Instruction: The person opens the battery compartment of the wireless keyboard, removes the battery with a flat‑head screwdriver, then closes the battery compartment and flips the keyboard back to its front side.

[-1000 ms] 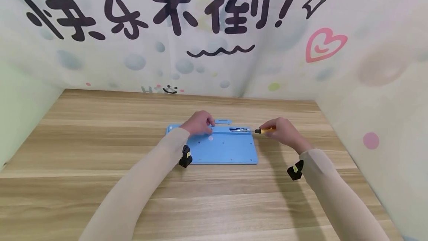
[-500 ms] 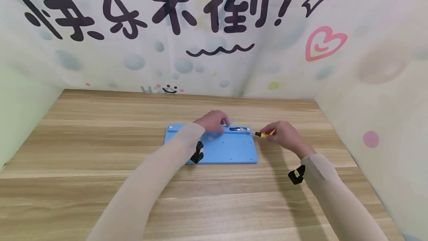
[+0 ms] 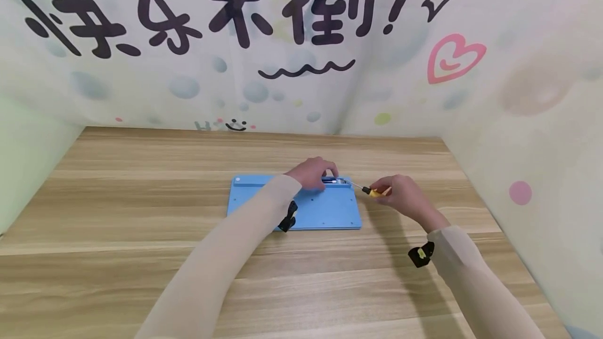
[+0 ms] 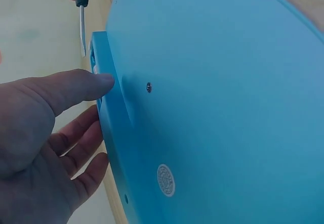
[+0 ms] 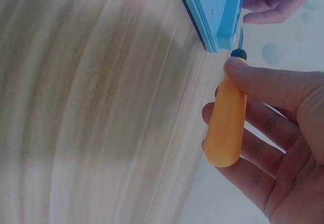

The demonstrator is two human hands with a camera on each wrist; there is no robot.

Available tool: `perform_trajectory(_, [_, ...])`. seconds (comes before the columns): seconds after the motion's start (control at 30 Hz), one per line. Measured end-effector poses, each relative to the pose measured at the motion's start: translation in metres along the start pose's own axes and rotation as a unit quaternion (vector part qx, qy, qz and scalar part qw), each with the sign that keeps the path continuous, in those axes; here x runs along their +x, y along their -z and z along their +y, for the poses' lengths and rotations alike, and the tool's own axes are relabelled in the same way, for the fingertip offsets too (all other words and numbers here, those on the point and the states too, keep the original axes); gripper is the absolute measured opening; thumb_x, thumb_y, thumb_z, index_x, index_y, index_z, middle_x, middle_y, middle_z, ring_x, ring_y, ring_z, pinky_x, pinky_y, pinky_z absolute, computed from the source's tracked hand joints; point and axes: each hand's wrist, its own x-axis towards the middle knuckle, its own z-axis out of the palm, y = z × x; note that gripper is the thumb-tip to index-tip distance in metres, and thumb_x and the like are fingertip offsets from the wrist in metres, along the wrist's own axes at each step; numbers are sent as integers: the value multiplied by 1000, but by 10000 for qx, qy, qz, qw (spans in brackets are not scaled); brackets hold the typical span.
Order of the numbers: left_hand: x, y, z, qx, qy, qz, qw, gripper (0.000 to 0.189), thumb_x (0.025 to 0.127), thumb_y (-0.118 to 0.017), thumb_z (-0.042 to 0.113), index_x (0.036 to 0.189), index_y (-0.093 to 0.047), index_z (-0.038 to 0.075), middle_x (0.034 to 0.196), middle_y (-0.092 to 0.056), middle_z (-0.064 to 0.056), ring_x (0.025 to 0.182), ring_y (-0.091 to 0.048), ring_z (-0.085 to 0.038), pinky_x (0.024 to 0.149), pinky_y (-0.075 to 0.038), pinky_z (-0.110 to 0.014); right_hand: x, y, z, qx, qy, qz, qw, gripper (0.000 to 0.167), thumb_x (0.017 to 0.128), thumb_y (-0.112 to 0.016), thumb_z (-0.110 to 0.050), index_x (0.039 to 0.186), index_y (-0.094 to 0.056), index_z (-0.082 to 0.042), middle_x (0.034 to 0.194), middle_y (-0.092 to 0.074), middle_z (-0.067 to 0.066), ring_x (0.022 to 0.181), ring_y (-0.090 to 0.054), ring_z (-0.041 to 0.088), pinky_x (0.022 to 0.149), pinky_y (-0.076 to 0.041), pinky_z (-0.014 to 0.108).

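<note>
A light-blue keyboard [image 3: 325,211] lies underside up on the table, with small screws showing in its back. Its raised rear ridge holds an open battery compartment [image 3: 340,181]. My left hand [image 3: 311,172] grips this ridge, thumb [image 4: 96,85] on the near face and fingers along the far edge; part of the compartment is hidden under it. Between thumb and fingers, my right hand [image 3: 404,196] holds a screwdriver [image 5: 226,123] by its yellow handle. The metal shaft points left, its tip right at the compartment's right end in the head view.
The wood-grain table [image 3: 301,286] extends around the keyboard. Behind it hangs a white printed cloth [image 3: 188,88] with large black characters, continuing along the right side. Both wrists carry a black camera mount [image 3: 421,254].
My left hand has slid right along the ridge, partly covering the compartment. The small blue cover behind the keyboard is now out of sight. The right hand has lowered slightly, tilting the screwdriver more.
</note>
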Motion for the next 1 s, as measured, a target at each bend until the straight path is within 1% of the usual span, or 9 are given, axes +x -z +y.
perform_trajectory(0.23, [7, -1, 2, 103, -65, -119, 9999, 36, 84, -60, -3, 113, -62, 17, 124, -51, -6, 108, -47, -19, 89, -41, -33, -7, 0, 1, -26, -237, 197, 9995, 25, 77, -72, -5, 101, -67, 2, 87, -65, 12, 76, -63, 26, 65, -51, 38])
perform_trajectory(0.4, [12, 0, 3, 325, -20, -206, 9993, 35, 83, -60, -4, 109, -64, 19, 116, -55, -3, 100, -49, -17, 85, -42, -31, -11, -2, 3, -9, -472, 349, 9983, 28, 78, -72, -7, 102, -66, 3, 89, -65, 14, 77, -62, 27, 65, -51, 39])
perform_trajectory(0.53, [15, 1, 5, 582, -3, -306, 9978, 34, 82, -61, -4, 107, -63, 19, 113, -56, -2, 96, -49, -16, 82, -43, -30, -13, -5, 6, 27, -739, 494, 9960, 28, 77, -72, -8, 102, -66, 3, 87, -65, 15, 74, -62, 26, 62, -50, 37])
perform_trajectory(0.67, [18, 2, 8, 968, -30, -433, 9944, 32, 83, -62, -2, 106, -61, 19, 117, -55, -1, 94, -48, -16, 78, -42, -28, -13, -9, 11, 39, -884, 626, 9941, 28, 76, -73, -9, 100, -67, 4, 83, -66, 14, 70, -61, 23, 58, -49, 33])
perform_trajectory(0.77, [20, 3, 11, 1181, -16, -530, 9916, 31, 83, -63, -1, 105, -59, 19, 118, -53, 0, 94, -47, -16, 75, -41, -27, -14, -11, 14, 57, -977, 653, 9931, 28, 76, -74, -10, 99, -67, 4, 82, -66, 14, 69, -60, 22, 57, -48, 33])
perform_trajectory(0.87, [22, 3, 14, 1369, -25, -612, 9887, 29, 83, -64, 0, 104, -57, 20, 114, -53, 0, 92, -46, -16, 72, -40, -26, -15, -14, 16, 104, -1083, 675, 9918, 29, 76, -74, -10, 100, -67, 4, 83, -65, 15, 71, -60, 24, 58, -48, 33])
perform_trajectory(1.0, [22, 4, 16, 1710, -145, -680, 9828, 27, 83, -65, 3, 102, -54, 19, 105, -54, -1, 87, -46, -16, 68, -38, -25, -17, -17, 17, 146, -1158, 727, 9905, 29, 76, -73, -9, 101, -66, 5, 84, -65, 17, 71, -60, 25, 56, -49, 32])
